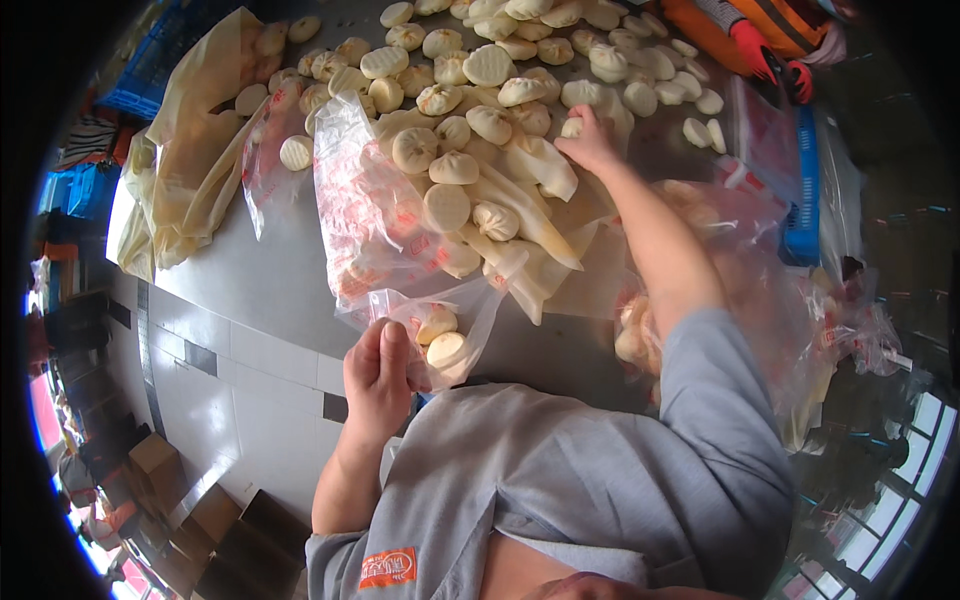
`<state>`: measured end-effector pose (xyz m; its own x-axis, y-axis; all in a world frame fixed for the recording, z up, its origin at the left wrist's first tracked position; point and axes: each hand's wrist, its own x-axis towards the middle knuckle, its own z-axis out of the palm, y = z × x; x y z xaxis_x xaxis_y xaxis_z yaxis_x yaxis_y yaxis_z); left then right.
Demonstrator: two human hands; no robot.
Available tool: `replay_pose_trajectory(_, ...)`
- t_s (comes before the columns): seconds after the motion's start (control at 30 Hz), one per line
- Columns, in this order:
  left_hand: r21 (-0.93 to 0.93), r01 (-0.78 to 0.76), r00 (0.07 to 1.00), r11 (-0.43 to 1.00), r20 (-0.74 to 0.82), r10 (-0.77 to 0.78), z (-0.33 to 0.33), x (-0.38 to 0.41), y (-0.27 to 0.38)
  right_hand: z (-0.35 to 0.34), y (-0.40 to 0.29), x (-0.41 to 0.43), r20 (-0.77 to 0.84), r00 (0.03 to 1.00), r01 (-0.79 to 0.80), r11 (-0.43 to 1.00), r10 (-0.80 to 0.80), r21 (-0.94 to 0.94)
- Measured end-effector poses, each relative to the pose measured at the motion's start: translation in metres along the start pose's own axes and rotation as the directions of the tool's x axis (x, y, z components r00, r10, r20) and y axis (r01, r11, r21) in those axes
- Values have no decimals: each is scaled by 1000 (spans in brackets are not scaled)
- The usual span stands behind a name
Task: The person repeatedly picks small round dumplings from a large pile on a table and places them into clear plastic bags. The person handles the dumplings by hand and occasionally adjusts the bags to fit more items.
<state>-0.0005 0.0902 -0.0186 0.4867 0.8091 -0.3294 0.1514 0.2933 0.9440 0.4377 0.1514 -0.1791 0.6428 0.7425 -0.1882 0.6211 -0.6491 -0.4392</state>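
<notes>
My left hand (379,371) is closed on the edge of a clear plastic bag (484,322), thumb on top. Several pale steamed buns (448,351) lie inside that bag, just beyond my fist. Farther out over the table, my right hand (592,141) has its fingers around a white bun (572,127). Near that hand, pleated filled buns (489,124) are heaped on crumpled yellowish plastic sheeting (544,169). A red-printed plastic bag (367,217) covers some buns left of the heap.
Another person's red-gloved hand (754,52) is at the upper right, by a blue crate (804,187). Bagged buns (637,330) lie beneath my right arm. The grey table (247,277) has yellowish plastic sheeting (195,135) at left. Cardboard boxes (157,465) stand on the floor.
</notes>
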Motion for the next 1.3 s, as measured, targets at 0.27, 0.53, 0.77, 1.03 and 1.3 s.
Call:
replay_pose_trajectory(0.27,-53,82,997,995,-8,-82,5,-3,-8,30,38,29,-122,991,84,979,-61,188)
replay_pose_trajectory(0.53,-110,20,998,994,-54,-26,4,-15,-15,-23,-2,-12,-156,961,157,15,228,988)
replay_pose_trajectory(0.77,-72,-10,998,997,-62,6,7,-7,-13,-123,-1,-53,-653,735,605,261,180,752)
replay_pose_trajectory(1.03,-65,-7,1000,998,-24,5,18,-1,-6,-80,-105,-249,173,493,-336,-4,-852,942)
replay_pose_trajectory(1.3,78,-22,998,997,68,16,1,-39,-1,-38,-135,-279,367,705,422,775,-607,470)
